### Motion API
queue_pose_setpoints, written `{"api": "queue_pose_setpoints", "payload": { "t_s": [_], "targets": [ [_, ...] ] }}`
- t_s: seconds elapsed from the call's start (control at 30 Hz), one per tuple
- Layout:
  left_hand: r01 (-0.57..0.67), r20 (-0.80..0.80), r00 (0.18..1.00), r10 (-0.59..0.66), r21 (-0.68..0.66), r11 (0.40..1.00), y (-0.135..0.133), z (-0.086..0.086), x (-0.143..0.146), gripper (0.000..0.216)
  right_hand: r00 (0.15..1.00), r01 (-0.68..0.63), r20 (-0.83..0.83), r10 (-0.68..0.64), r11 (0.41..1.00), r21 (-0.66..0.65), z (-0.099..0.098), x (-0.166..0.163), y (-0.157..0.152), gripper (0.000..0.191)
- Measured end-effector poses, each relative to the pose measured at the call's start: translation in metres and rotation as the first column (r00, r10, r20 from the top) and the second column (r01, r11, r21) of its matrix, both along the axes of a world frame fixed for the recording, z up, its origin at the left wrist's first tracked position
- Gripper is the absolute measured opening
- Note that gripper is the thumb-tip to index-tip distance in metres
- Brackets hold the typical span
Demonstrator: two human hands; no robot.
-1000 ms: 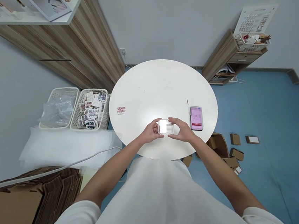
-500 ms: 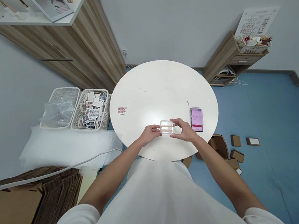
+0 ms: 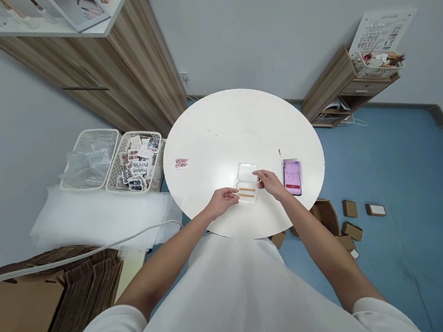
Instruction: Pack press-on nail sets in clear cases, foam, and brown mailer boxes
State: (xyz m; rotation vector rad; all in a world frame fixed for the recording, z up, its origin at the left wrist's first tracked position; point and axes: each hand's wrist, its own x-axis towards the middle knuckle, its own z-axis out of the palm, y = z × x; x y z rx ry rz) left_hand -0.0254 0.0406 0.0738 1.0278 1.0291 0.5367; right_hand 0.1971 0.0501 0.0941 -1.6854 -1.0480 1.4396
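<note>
A clear plastic case (image 3: 247, 199) lies over the white round table in front of me, its lid (image 3: 247, 171) tipped back away from me. Two tan strips run side by side across the base. My left hand (image 3: 224, 202) grips the left edge of the base between thumb and fingers. On the other side, my right hand (image 3: 269, 182) pinches the case near the lid's right edge. A card of pink press-on nails (image 3: 181, 163) lies toward the table's left edge. Right of my right hand is a phone (image 3: 292, 177) with a pink screen.
Left of the table (image 3: 240, 117) stand a basket of nail cards (image 3: 137, 163) and a basket of clear packaging (image 3: 90, 160). White foam sheets (image 3: 101, 214) and stacked cardboard (image 3: 81, 299) lie nearer. Small boxes (image 3: 350, 208) are on the floor at right.
The case was closed between my hands; its lid now stands back, showing the two strips. My right hand has risen slightly with the lid.
</note>
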Motion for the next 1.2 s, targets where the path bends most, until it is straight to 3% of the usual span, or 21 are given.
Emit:
{"api": "queue_pose_setpoints", "payload": {
  "t_s": [0.13,0.37,0.57,0.73,0.93,1.2],
  "targets": [
    [-0.026,-0.019,0.999,0.026,-0.02,0.999,-0.002,-0.003,-0.002,0.042,0.991,0.133,0.013,-0.134,0.991,0.029,-0.008,-0.009,-0.024,0.038],
    [-0.01,-0.032,0.999,0.009,-0.038,0.999,-0.003,-0.01,0.001,0.043,0.989,0.137,0.036,-0.14,0.988,0.073,-0.021,-0.027,-0.058,0.042],
    [-0.012,-0.097,0.995,0.019,0.068,0.998,-0.002,-0.019,0.003,0.052,0.985,0.164,0.045,-0.167,0.984,0.063,-0.025,-0.028,-0.057,0.047],
    [0.046,-0.197,0.98,-0.009,0.183,0.982,-0.003,-0.031,0.001,0.046,0.973,0.207,0.088,-0.212,0.976,0.066,-0.034,-0.036,-0.054,0.043],
    [-0.011,-0.24,0.969,0.058,0.194,0.981,-0.002,-0.044,0.001,0.052,0.967,0.237,0.088,-0.241,0.97,0.05,-0.047,-0.046,-0.048,0.048],
    [-0.002,-0.275,0.96,0.057,0.196,0.981,0.005,-0.05,0.001,0.05,0.979,0.187,0.074,-0.188,0.982,0.022,-0.056,-0.043,-0.041,0.045]
  ]
}}
